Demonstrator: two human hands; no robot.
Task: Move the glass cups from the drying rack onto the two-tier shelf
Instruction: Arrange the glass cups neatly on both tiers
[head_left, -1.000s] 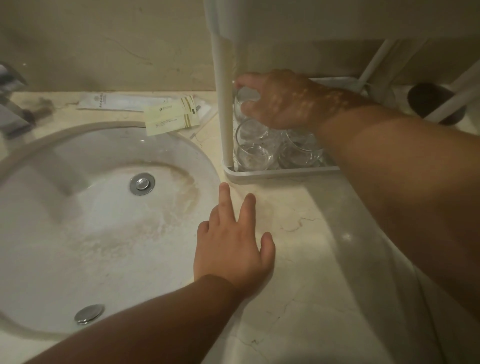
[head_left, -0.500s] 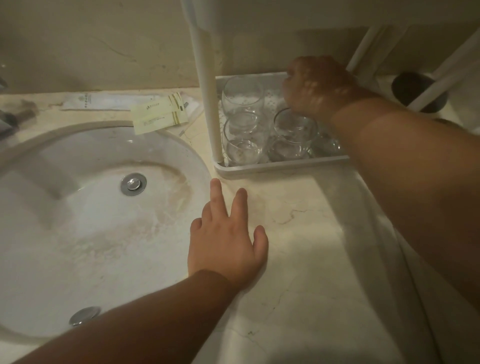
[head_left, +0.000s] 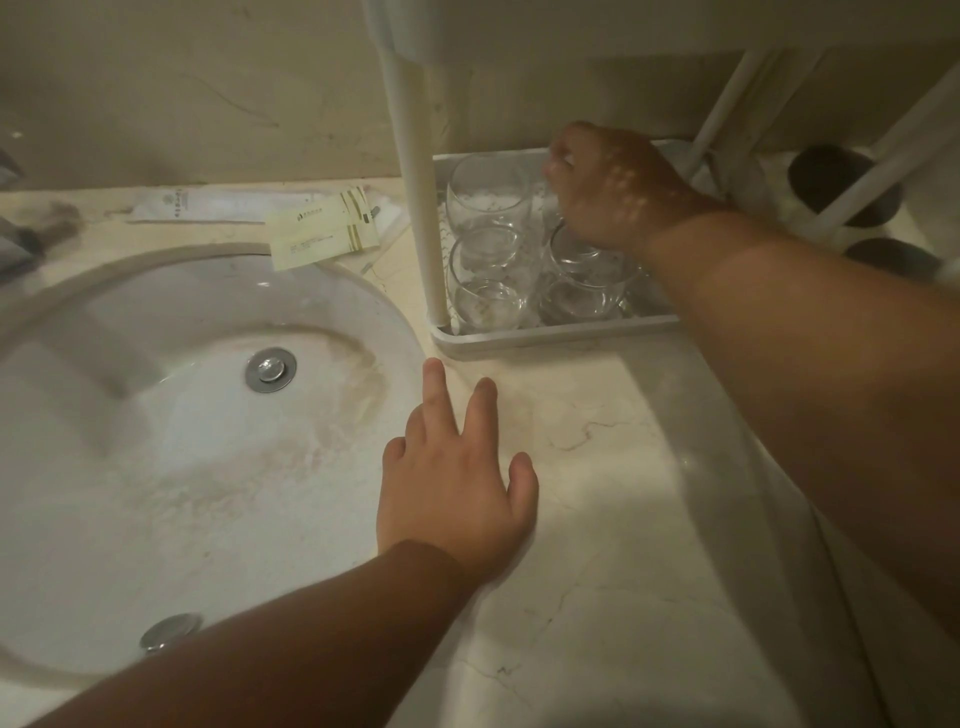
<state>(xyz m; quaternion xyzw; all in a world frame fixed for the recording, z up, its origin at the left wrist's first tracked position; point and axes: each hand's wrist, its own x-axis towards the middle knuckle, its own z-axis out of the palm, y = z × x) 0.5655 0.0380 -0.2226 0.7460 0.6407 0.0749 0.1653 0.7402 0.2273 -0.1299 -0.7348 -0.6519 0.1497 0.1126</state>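
Right hand (head_left: 613, 187) shifted right; grip unclear; shelf tray (head_left: 550, 340) holds 4 glass cups (head_left: 488, 200).

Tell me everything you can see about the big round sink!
The sink is a round white basin, shiny like ceramic, set into the pale marble counter. Brownish stains ring its bottom around a metal drain. A second metal fitting sits on its near wall. No water fills it. The left hand rests flat on the counter right at its rim, and yellow packets lie just behind it.
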